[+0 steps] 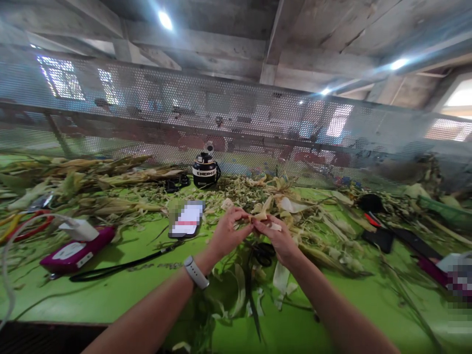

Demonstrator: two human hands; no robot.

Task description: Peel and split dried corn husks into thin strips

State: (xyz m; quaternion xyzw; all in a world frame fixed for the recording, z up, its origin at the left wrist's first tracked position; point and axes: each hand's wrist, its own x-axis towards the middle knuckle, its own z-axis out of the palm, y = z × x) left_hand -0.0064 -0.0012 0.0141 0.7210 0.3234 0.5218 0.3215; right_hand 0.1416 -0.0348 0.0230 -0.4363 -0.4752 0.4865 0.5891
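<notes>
My left hand (230, 232) and my right hand (278, 241) meet over the green table, fingertips pinched together. Between them is a small pale piece of dried corn husk (261, 215); the fingers cover part of it. Just below the hands lie black-handled scissors (264, 253), partly hidden by my right hand. Cut husk strips (239, 290) are scattered nearer to me. Behind the hands spreads a heap of husk scraps (250, 194).
A phone (187, 219) with a lit screen and black strap lies left of my hands. Further left are a purple power strip (79, 250) and husk bundles (73, 182). A black "ENERGY" bottle (205, 172) stands before a perforated metal screen (236, 118). More husks (332, 250) lie right.
</notes>
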